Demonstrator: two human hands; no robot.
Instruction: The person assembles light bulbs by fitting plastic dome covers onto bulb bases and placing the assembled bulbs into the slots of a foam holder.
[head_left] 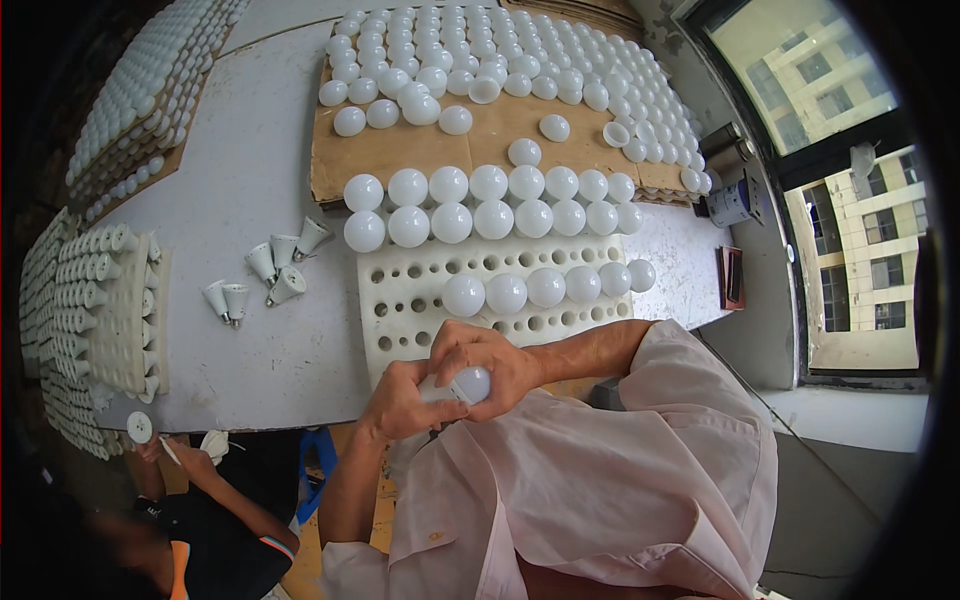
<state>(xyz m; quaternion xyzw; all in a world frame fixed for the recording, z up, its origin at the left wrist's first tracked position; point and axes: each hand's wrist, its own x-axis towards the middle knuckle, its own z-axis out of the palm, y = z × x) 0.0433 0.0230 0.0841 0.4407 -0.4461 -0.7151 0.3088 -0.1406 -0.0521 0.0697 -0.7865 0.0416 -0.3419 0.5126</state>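
Close to my body, I hold one white light bulb [470, 386] in both hands. My left hand [402, 402] is wrapped round its lower body, while my right hand [482, 358] curls over it beside the globe. The screw end is mostly hidden by my fingers. Just beyond my hands lies a white foam tray [415, 345] with rows of round holes. A row of bulbs [546, 288] stands across its middle, and two more rows of bulbs [450, 222] stand along its far side.
Behind the tray, cardboard [345, 160] carries many white domed covers [430, 80]. Several loose bulb housings [285, 285] lie left on the table. More housings fill a foam tray [120, 330] at far left. A co-worker's hands [195, 460] hold parts at lower left. A window [850, 250] is at right.
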